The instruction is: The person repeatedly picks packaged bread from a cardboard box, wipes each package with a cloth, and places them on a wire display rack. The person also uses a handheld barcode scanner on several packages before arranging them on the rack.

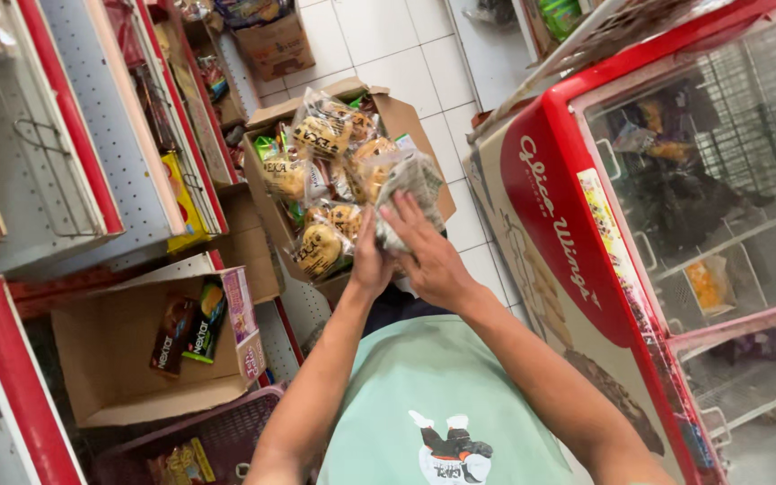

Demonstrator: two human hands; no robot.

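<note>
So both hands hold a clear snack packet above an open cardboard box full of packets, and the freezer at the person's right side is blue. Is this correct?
Not quite: the freezer is red, not blue, as the head view shows. The rest holds: the left hand and right hand hold a clear snack packet above the open cardboard box full of packets.

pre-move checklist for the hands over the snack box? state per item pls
1. Right hand grips clear snack packet: ok.
2. Left hand touching the same packet: cannot tell, the view there is blurred.
3. Open cardboard box under the hands, flaps open: ok.
4. Room in the box: not ok, bagged snacks are heaped above the rim.
5. Freezer chest at the right, apart from the arms: ok.
</note>
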